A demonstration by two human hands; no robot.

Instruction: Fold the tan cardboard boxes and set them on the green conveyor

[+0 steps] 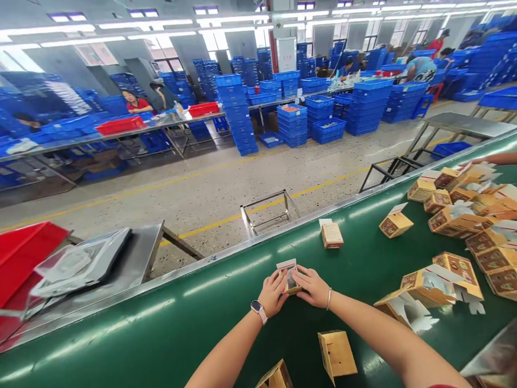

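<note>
Both my hands are around a small brown cardboard box (pixel 293 290) on the green belt. Its white flap (pixel 286 264) stands up at the far side, and something grey shows in the opening. My left hand (pixel 273 293), with a pale watch on the wrist, grips the box's left side. My right hand (pixel 313 286), with a bracelet, holds the right side, its fingers over the opening. Beyond my right hand sits another box (pixel 332 235) with a white flap. Closer to me lie a tan box (pixel 338 353) and a partly cut-off box (pixel 277 376).
Many open printed boxes (pixel 448 215) crowd the right of the green conveyor belt (pixel 133 328). Another person's arm (pixel 501 158) reaches in at the far right. A metal side table (pixel 149 248) and red bin (pixel 28 253) stand left. Stacked blue crates (pixel 238 116) and several people are beyond.
</note>
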